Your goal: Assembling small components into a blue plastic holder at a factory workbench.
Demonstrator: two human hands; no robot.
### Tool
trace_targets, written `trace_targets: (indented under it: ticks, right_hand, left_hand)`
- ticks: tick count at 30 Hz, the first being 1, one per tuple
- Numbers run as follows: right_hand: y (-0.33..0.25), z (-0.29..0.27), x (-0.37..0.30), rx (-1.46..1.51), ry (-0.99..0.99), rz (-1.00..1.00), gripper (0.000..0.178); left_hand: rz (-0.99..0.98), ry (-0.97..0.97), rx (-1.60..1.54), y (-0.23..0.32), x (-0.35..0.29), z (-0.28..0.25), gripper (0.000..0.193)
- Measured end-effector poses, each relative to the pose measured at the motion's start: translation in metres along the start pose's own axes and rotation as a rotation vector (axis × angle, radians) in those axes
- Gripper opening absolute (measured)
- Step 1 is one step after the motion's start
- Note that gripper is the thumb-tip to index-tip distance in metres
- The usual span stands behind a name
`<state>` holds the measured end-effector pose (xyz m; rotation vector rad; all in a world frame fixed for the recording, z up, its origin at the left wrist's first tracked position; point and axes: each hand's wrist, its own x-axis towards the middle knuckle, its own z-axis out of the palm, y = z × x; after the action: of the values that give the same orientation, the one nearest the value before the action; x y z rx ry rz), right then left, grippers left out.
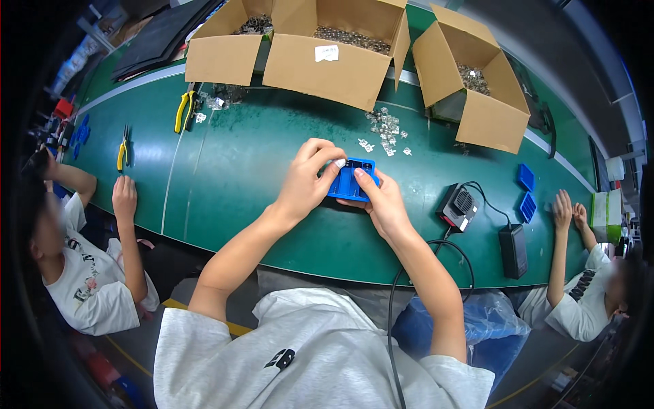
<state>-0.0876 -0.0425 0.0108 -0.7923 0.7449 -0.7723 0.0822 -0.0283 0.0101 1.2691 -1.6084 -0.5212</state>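
Over the middle of the green table I hold a small blue plastic tray-like case (346, 183) with dark pieces in its far end. My right hand (387, 203) grips it from the right, thumb over its rim and fingers beneath. My left hand (310, 177) reaches in at the far left corner, fingertips pinched together, with a whitish cover or bit on one fingertip. What those left fingertips pinch, if anything, is too small to make out. Beyond the case lies a scatter of small clear and metallic parts (387, 129).
Open cardboard boxes (327, 71) of small parts line the back, another box (494, 116) to their right. Yellow-handled pliers (182, 112) lie left. A black device with a grille (458, 206) and cable sits right, near blue cases (526, 178). Co-workers (102, 273) sit at both sides.
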Motion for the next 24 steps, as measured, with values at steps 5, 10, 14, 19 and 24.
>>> trace_targets:
  ticks: [5,10,14,19,24]
  right_hand:
    - [0.01,-0.005,0.005,-0.036,0.056,-0.081,0.04]
    - [0.013,-0.007,0.005,-0.346,0.21,-0.265,0.035]
    - [0.017,-0.004,0.008,-0.414,0.221,-0.366,0.031]
    - [0.005,0.001,0.002,-0.437,0.205,-0.234,0.027]
    - [0.011,-0.007,0.005,-0.568,0.233,-0.264,0.028]
  left_hand:
    - [0.043,-0.014,0.03,0.0,0.001,0.003,0.011]
    - [-0.268,-0.11,-0.246,0.005,0.0,0.008,0.014]
    - [-0.47,-0.133,-0.47,-0.004,-0.004,0.004,0.024]
    - [-0.486,-0.32,-0.488,-0.017,-0.007,-0.002,0.026]
    - [-0.493,-0.305,-0.486,-0.017,-0.012,0.004,0.019]
